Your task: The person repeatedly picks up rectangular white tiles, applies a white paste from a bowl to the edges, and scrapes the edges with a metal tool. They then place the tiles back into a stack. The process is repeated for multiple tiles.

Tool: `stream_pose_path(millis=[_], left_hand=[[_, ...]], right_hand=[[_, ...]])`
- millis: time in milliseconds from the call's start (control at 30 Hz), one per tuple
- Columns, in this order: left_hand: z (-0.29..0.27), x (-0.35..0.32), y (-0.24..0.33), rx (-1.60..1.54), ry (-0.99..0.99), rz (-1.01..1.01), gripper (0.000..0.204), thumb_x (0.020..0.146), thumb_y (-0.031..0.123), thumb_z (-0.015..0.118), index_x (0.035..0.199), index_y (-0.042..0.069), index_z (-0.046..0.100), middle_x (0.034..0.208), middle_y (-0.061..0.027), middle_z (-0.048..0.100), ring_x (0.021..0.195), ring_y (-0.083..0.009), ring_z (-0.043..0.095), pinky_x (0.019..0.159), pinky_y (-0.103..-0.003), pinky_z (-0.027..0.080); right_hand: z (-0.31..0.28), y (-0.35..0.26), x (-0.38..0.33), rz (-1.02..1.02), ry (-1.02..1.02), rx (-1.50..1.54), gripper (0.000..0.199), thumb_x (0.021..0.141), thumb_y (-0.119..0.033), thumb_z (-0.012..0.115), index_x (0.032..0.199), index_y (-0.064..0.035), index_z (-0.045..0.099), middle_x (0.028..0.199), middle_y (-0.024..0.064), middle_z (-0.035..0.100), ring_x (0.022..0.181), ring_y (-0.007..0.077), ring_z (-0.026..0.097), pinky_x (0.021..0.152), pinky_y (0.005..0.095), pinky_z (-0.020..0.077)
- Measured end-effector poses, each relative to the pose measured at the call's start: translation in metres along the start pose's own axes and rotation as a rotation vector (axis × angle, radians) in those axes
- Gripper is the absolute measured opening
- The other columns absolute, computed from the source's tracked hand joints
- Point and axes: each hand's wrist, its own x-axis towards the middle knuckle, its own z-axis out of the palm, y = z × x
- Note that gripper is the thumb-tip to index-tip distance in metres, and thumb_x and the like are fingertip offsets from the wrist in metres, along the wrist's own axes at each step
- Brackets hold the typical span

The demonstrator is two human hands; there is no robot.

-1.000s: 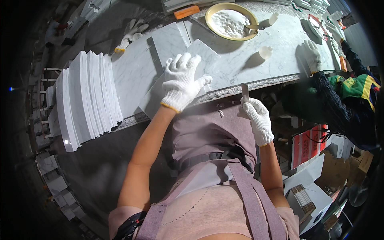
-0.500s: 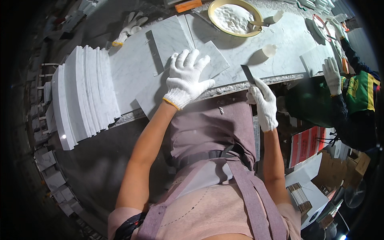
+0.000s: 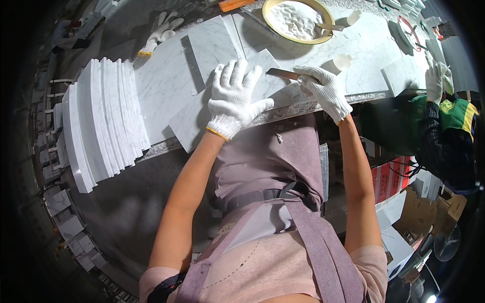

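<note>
My left hand (image 3: 233, 101), in a white knit glove, lies flat with its fingers spread on a grey-veined white marble tile (image 3: 188, 123) set at a slant on the worktable. In my gloved right hand (image 3: 326, 91) is a putty knife (image 3: 283, 73) with a flat dark blade, pointing left over the tile's right part. Whether the blade touches the tile I cannot tell. Another marble tile (image 3: 211, 45) lies just beyond my left hand. A yellow-rimmed bowl (image 3: 267, 21) of white paste (image 3: 298, 21) stands farther back, a second spatula (image 3: 331, 27) resting on its rim.
Upright marble tiles (image 3: 103, 116) stand stacked at the left. A spare glove (image 3: 160, 31) lies behind them. Small translucent bottles (image 3: 342, 62) are near the bowl. At the right, a co-worker's gloved hands (image 3: 438, 81) are beside another tile (image 3: 401, 74) and a red-rimmed bowl (image 3: 400, 22).
My right hand has moved up and left from the table's front edge, bringing the putty knife over the tile. My left hand stays almost in place. The co-worker's hands have come together.
</note>
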Motion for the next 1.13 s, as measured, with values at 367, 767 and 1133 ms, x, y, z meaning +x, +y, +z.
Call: stream_pose_path(millis=[367,767,1133], left_hand=[[0.000,0.000,0.001,-0.013,0.003,-0.007,0.086,0.075,0.065,0.079,0.144,0.017,0.061,0.151,-0.0184,0.052,0.141,-0.0384,0.046,0.123,-0.058,0.028],[0.000,0.001,0.001,-0.030,0.032,0.002,0.083,0.073,0.062,0.081,0.140,0.017,0.063,0.149,-0.0181,0.053,0.139,-0.0384,0.047,0.121,-0.058,0.030],[0.000,0.001,0.001,-0.074,-0.030,-0.006,0.086,0.077,0.063,0.077,0.145,0.014,0.058,0.154,-0.0233,0.047,0.142,-0.0428,0.042,0.123,-0.063,0.024]], right_hand=[[-0.003,0.006,0.016,-0.042,-0.086,-0.158,0.029,0.102,-0.007,0.061,0.126,-0.0047,0.075,0.097,0.0030,0.076,0.081,0.0080,0.065,0.074,0.0240,0.0541],[0.000,0.009,0.015,-0.185,-0.017,-0.357,0.026,0.101,-0.014,0.063,0.123,-0.0078,0.077,0.101,0.0084,0.078,0.085,0.0176,0.072,0.078,0.0307,0.0562],[0.001,0.015,0.011,-0.385,0.068,-0.561,0.028,0.097,-0.016,0.069,0.124,-0.0129,0.077,0.104,0.0120,0.077,0.096,0.0273,0.073,0.089,0.0389,0.0569]])
